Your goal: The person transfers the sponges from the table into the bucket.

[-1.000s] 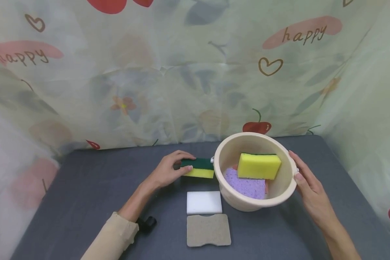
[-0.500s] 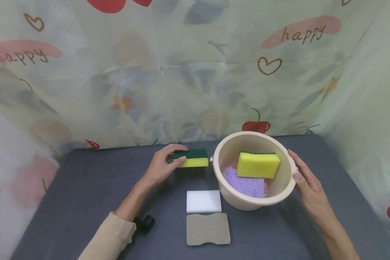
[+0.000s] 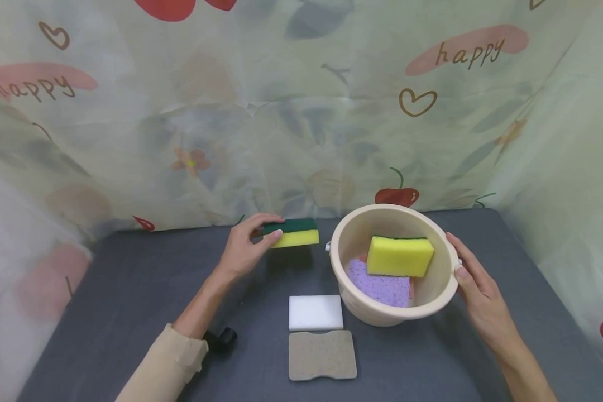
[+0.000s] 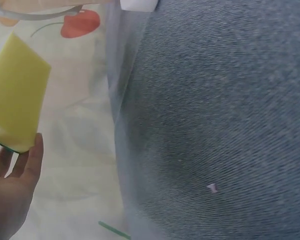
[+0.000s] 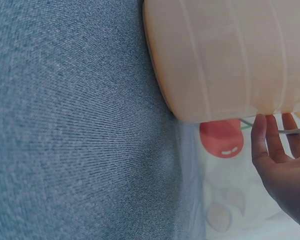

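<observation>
My left hand (image 3: 241, 248) pinches a yellow sponge with a green scouring side (image 3: 295, 239), green side up, thumb on its near edge. The sponge is raised over the back of the table, left of the bucket, with a shadow below it. In the left wrist view its yellow face (image 4: 17, 97) shows above the fingertips. My right hand (image 3: 484, 296) touches the outer right side of the cream bucket (image 3: 369, 312) near the rim; in the right wrist view the fingertips lie against its wall. Inside the bucket are another yellow sponge (image 3: 399, 258), a purple sponge (image 3: 377, 286) and something orange underneath.
A white sponge block (image 3: 315, 312) lies in front of the bucket's left side. Nearer me is a grey pad (image 3: 322, 356) with notched long edges. The dark cloth-covered table (image 3: 130, 290) ends at a patterned curtain (image 3: 261, 139). A thin wire handle (image 5: 295, 131) hangs on the bucket.
My left hand has carried the green and yellow sponge up, back and a little left, away from the bucket's side. The right hand and the bucket stay in place.
</observation>
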`<state>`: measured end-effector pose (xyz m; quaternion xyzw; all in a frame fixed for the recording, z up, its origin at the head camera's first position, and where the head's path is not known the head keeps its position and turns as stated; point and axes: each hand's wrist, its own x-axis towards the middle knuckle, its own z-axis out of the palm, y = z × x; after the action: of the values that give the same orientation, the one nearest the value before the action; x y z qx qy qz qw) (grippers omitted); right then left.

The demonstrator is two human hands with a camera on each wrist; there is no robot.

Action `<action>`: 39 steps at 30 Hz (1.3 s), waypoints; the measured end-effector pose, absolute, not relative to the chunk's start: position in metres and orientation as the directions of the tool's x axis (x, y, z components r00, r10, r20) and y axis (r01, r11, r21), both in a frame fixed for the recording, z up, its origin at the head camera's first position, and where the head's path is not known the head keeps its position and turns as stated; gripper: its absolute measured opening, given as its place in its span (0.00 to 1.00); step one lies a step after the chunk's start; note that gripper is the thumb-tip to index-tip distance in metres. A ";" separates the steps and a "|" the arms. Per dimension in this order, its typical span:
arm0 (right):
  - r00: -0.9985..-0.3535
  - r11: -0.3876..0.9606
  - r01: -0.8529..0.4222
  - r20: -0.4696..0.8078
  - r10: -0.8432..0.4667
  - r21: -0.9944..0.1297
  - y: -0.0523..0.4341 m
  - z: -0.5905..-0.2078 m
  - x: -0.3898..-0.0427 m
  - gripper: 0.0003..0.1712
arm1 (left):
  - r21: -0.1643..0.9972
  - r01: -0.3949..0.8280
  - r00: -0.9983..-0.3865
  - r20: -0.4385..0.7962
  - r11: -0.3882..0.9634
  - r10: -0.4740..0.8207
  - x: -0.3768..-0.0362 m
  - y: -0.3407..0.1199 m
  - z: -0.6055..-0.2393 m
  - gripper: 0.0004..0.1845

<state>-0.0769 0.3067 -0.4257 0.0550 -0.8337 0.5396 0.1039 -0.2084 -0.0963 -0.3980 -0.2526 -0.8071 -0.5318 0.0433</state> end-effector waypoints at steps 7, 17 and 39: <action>-0.971 0.400 -0.210 0.238 0.020 -0.892 0.308 -0.426 -0.077 0.30 | 0.832 0.475 -0.867 0.384 0.289 0.318 -0.225 -0.101 -0.413 0.16; -0.973 0.407 -0.203 0.229 0.017 -0.891 0.308 -0.425 -0.076 0.31 | 0.827 0.503 -0.849 0.418 0.252 0.324 -0.222 -0.094 -0.392 0.15; -0.975 0.398 -0.196 0.221 0.019 -0.896 0.307 -0.426 -0.077 0.30 | 0.754 0.649 -0.726 0.575 0.099 0.377 -0.206 -0.052 -0.348 0.12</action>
<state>-0.0768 0.3074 -0.4255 0.0533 -0.8303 0.5461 0.0983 -0.2063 -0.0519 -0.3476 -0.3507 -0.7318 -0.5721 0.1187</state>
